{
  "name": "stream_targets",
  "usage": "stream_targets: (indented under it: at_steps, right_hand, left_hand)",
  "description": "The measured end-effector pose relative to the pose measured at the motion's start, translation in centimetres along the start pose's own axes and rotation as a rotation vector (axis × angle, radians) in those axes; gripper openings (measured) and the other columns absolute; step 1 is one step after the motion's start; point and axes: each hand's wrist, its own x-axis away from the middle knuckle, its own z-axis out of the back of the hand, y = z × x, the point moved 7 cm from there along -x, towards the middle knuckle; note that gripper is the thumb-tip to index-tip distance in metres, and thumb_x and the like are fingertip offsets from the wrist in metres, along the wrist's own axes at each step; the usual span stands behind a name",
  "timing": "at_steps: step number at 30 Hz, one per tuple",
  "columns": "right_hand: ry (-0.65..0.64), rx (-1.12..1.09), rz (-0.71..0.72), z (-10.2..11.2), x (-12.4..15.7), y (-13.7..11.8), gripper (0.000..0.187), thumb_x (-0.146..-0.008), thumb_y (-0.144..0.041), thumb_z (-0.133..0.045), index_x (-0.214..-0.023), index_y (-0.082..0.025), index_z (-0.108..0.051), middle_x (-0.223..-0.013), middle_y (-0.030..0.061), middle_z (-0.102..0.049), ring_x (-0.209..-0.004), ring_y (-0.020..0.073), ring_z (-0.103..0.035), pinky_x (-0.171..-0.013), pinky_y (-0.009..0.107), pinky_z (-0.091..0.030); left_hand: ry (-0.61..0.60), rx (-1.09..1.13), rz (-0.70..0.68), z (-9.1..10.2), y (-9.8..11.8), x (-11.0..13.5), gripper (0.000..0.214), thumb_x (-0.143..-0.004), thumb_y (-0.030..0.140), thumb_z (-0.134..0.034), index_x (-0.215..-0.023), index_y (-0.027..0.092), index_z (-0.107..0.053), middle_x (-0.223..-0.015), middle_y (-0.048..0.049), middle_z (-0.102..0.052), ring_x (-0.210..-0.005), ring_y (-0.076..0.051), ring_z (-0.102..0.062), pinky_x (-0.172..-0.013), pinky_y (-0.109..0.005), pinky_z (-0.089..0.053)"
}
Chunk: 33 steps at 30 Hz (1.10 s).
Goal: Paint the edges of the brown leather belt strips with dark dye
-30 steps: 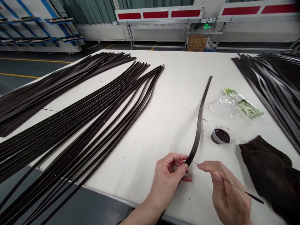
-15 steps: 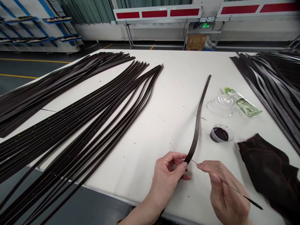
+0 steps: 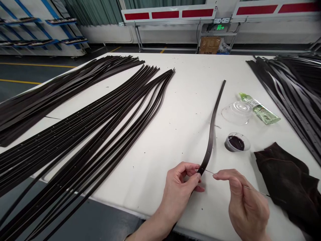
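clearly, the left hand [image 3: 179,187] is the nearer one to the dark strap [image 3: 213,129]: thumb and fingers are clamped on it, while its lower run slips out of sight beneath that hand. the right hand [image 3: 247,201] stands apart, to the right, closed on a thin tool [image 3: 256,190]. the strap's long axis runs away from the person, curving up from the left hand's pinch and leaning right toward its far end. the tool lies across that axis, its fine tip at the strap beside the left thumb; whether it enters a hole is too small to tell. beyond the right hand lies a crumpled dark cloth [image 3: 283,180], then a small cup [image 3: 237,143] of dark liquid, and farther off a clear lid [image 3: 237,113] and a green bottle [image 3: 265,112].
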Motion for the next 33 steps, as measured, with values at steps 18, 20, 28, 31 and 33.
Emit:
stream_targets:
  at_steps: [18, 20, 28, 31, 33]
  right_hand:
    - [-0.038, 0.027, -0.046, -0.4, 0.0, 0.4, 0.026, -0.091, 0.003, -0.041, -0.097, -0.019, -0.053, -0.09, 0.0035, -0.067, -0.086, 0.0121, -0.064, -0.071, 0.025, -0.052]
    - [-0.068, 0.041, -0.049, -0.6, -0.1, 0.4, 0.026, -0.092, 0.002, -0.041, -0.099, -0.019, -0.056, -0.089, 0.0032, -0.067, -0.083, 0.0115, -0.064, -0.068, 0.025, -0.051]
    - [0.287, -0.043, -0.138, 1.8, 1.4, 0.7, 0.023, -0.094, -0.005, -0.041, -0.097, -0.015, -0.061, -0.093, 0.0064, -0.068, -0.076, 0.0161, -0.068, -0.066, 0.034, -0.057]
    - [0.225, -0.037, -0.396, 1.1, 1.4, 2.3, 0.016, -0.096, -0.016, -0.047, -0.098, -0.017, -0.062, -0.105, 0.0069, -0.066, -0.089, 0.0179, -0.069, -0.079, 0.037, -0.058]
    - [0.127, -0.094, -0.519, 0.1, 1.3, 3.1, 0.008, -0.094, -0.024, -0.055, -0.095, -0.02, -0.061, -0.107, 0.0056, -0.065, -0.096, 0.0187, -0.068, -0.084, 0.036, -0.057]
  left_hand:
    - [-0.006, -0.015, -0.009, 0.0, 0.2, 0.1, 0.017, -0.081, 0.024, -0.07, -0.095, 0.015, -0.071, -0.082, -0.0028, -0.055, -0.076, -0.015, -0.052, -0.067, -0.036, -0.062]
    - [-0.013, -0.011, -0.014, -0.1, 0.2, 0.1, 0.017, -0.08, 0.024, -0.07, -0.094, 0.015, -0.07, -0.081, -0.0025, -0.055, -0.076, -0.015, -0.053, -0.067, -0.035, -0.062]
    - [0.013, 0.069, 0.055, 0.1, 0.0, 0.0, 0.025, -0.077, 0.025, -0.073, -0.099, 0.014, -0.07, -0.081, -0.0019, -0.053, -0.074, -0.014, -0.053, -0.068, -0.038, -0.062]
    - [-0.028, 0.131, 0.119, -0.1, 0.0, 0.2, 0.029, -0.076, 0.021, -0.072, -0.105, 0.015, -0.069, -0.085, -0.0021, -0.052, -0.075, -0.014, -0.054, -0.067, -0.037, -0.061]
    - [-0.076, 0.156, 0.142, -0.4, 0.1, 0.3, 0.026, -0.076, 0.018, -0.07, -0.102, 0.015, -0.068, -0.087, -0.0022, -0.052, -0.075, -0.014, -0.053, -0.066, -0.035, -0.06]
